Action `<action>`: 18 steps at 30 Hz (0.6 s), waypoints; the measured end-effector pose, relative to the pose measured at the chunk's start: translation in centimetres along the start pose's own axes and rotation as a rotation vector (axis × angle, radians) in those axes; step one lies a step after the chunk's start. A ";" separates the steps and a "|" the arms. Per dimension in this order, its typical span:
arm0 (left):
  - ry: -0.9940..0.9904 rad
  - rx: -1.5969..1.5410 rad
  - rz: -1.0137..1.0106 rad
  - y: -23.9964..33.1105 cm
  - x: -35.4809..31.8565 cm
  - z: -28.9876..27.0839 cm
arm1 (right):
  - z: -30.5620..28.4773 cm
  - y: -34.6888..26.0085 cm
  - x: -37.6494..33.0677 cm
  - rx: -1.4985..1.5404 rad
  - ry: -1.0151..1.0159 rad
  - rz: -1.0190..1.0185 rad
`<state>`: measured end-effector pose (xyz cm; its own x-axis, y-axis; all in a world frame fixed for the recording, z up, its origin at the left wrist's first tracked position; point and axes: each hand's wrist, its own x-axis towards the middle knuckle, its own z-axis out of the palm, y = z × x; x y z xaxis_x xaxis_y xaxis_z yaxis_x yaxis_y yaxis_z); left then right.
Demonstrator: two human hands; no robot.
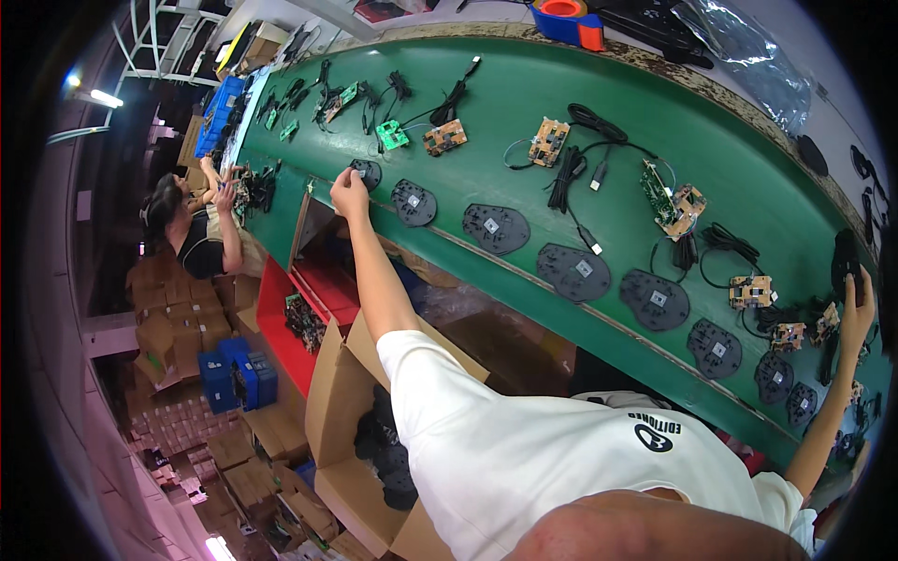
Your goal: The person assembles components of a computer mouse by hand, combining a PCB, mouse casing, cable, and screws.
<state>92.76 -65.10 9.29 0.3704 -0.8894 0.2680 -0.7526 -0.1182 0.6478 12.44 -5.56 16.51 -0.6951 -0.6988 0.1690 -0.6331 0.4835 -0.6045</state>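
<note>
My left hand (pixel 351 194) pinches the edge of a dark grey plastic base shell (pixel 368 172) on the green bench. Out at the far right, my right hand (pixel 859 307) is closed round a black piece (pixel 846 260), whose exact kind I cannot make out. Between the hands runs a row of similar rounded shells, among them one shell (pixel 497 229) and another (pixel 655 299), each with a small pale square. Behind the row lie circuit boards with black USB cables, such as a tan board (pixel 549 142), a green board (pixel 392 136) and a cable bundle (pixel 565 178).
A green bench (pixel 449 84) curves across the view. An open cardboard box (pixel 335 411) with dark shells stands below, beside a red bin (pixel 281 299). A tape dispenser (pixel 571 21) and clear plastic bag (pixel 748 65) lie behind the bench. A co-worker (pixel 201 229) works at far left.
</note>
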 end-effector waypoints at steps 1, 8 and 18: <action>-0.009 -0.004 0.005 0.3 -0.2 0.1 | -0.2 -0.6 -0.5 -0.005 0.027 0.000; -0.255 -0.132 0.043 -0.9 1.6 -0.5 | 0.3 -11.1 -3.2 0.016 0.125 0.004; 0.011 -0.040 0.280 2.2 -0.1 -1.5 | -0.5 -12.2 -1.9 0.262 0.265 -0.041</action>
<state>91.86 -64.66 11.77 0.1574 -0.8801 0.4480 -0.8043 0.1489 0.5753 21.31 -9.80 23.94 -0.7567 -0.5372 0.3726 -0.5775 0.2822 -0.7660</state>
